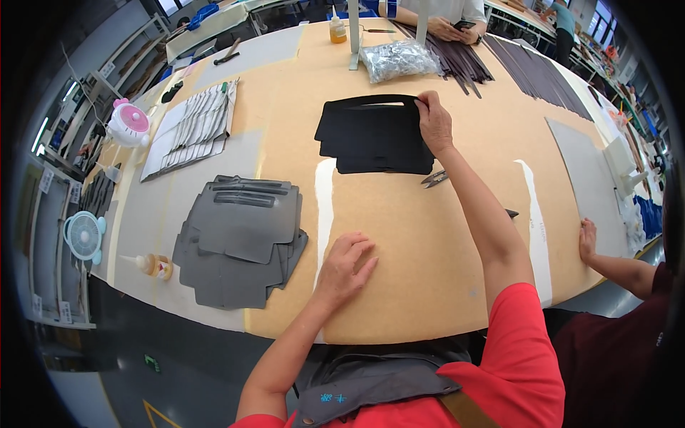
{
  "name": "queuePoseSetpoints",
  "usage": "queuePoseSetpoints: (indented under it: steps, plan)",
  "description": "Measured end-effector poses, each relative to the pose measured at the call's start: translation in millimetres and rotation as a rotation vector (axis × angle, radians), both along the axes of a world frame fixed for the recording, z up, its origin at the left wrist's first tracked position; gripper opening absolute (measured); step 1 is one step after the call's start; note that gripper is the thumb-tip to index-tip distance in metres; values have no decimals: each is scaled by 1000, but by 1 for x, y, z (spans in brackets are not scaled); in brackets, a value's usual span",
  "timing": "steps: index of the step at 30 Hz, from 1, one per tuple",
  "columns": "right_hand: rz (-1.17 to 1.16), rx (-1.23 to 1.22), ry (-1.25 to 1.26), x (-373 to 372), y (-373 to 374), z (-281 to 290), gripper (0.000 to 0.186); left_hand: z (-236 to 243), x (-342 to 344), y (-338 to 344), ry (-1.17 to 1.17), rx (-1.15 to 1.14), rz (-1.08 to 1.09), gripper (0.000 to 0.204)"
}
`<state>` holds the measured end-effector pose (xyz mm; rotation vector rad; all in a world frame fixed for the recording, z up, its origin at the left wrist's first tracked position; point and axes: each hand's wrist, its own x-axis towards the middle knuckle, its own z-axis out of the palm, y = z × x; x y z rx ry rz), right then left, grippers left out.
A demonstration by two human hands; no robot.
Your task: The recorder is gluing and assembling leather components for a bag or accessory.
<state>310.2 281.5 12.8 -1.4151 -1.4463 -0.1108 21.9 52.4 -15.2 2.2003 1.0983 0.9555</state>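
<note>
My right hand (435,125) reaches far forward, its fingers closed on the upper right corner of a black flat cut panel (371,135). The panel has stepped edges and a long slot near its top; more black pieces seem to lie under it. My left hand (346,269) rests on the tan tabletop with its fingers apart and nothing in it. To its left lies a loose stack of grey cut panels (242,246), the top one with dark strips along its upper edge. A pair of thread snips (434,179) sits just below my right wrist, partly hidden by the arm.
Glue bottles (155,267) (337,30), layered pale sheets (193,128), two small fans (130,123) (84,235) and a hammer (228,53) stand around. A clear bag (399,60) and dark strips (535,75) lie far off. A co-worker's hand (587,239) rests at right; another person holds a phone (464,26).
</note>
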Motion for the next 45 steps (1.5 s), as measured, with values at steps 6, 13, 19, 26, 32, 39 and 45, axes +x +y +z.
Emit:
queuePoseSetpoints:
  steps: [6, 13, 19, 26, 32, 39, 45]
  plan:
    - [339, 320, -211, -26, -67, 112, 9, 1, -11, 9, -285, -348, 79, 35]
    - [441, 47, 207, 6, -144, 170, 11, 68, 18, 61, -602, -183, 441, 74]
    - [402, -265, 591, 53, -173, 152, 18, 67, 31, 70, -848, -627, 62, 43]
    - [326, -349, 705, 89, -192, 116, 19, 71, 39, 64, -898, -715, 56, 13]
    - [311, -327, 756, 95, -197, 103, 18, 85, 44, 70, -946, -700, 65, 29]
    - [311, -286, 832, 101, -199, 93, 19, 102, 54, 86, -937, -639, 80, 31]
    - [278, -258, 827, 106, -194, 89, 21, 108, 62, 102, -937, -574, 78, 30]
